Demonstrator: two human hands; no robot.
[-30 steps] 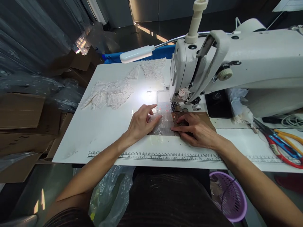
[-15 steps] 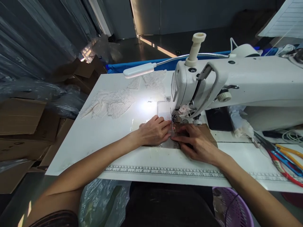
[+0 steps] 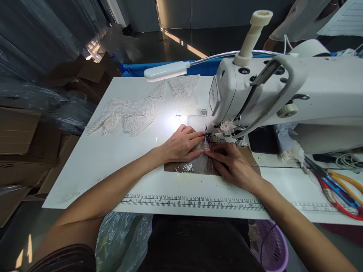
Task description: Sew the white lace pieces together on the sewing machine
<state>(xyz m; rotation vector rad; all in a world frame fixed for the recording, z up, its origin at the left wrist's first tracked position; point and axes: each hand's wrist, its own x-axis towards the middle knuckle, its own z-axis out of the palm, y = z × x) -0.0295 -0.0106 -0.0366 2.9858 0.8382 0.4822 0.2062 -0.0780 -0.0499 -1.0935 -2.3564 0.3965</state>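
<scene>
A clear plastic sheet (image 3: 198,163) lies on a brown cardboard piece (image 3: 181,167) on the white table (image 3: 113,158), just in front of the sewing machine (image 3: 283,94) needle area. A printed ruler strip (image 3: 193,202) along the table's near edge shows numbers, about 5 to 17. The left hand (image 3: 181,145) lies palm down on the sheet, fingers together and pointing right toward the presser foot. The right hand (image 3: 234,166) presses flat beside it, fingers slightly spread, fingertips nearly touching the left's. White lace pieces (image 3: 130,115) lie far left under the lamp (image 3: 166,70); scissors (image 3: 337,187) rest at right.
</scene>
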